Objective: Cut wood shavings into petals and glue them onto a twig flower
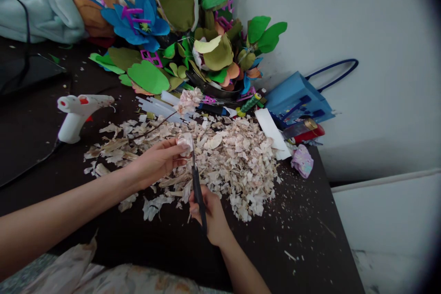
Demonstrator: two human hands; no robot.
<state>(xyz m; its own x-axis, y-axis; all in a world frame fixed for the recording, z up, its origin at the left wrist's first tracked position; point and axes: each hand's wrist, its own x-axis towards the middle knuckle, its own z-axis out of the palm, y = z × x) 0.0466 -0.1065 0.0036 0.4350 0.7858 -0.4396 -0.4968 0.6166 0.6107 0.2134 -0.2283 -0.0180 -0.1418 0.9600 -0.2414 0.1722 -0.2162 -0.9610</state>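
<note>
My left hand (164, 160) pinches a small pale, papery piece (185, 142) between thumb and fingers. In my right hand (212, 216) is a pair of black-handled scissors (197, 188), pointing away from me. Their blades meet the right edge of the pale piece; I cannot tell whether they are cutting through it. Below and around both hands spreads a wide heap of dry, cream-pink scraps (241, 161). Behind my left hand, a thin brown stem with a pale pink flower head (190, 100) lies across the heap.
A white glue gun (74, 117) stands on the dark table (310, 248) at left, its cord trailing. Colourful felt-like flowers (144, 18) fill the back. Translucent glue sticks (158, 108), green thread (251, 102), a white strip (272, 133) and a blue bag (296, 98) lie beyond the heap.
</note>
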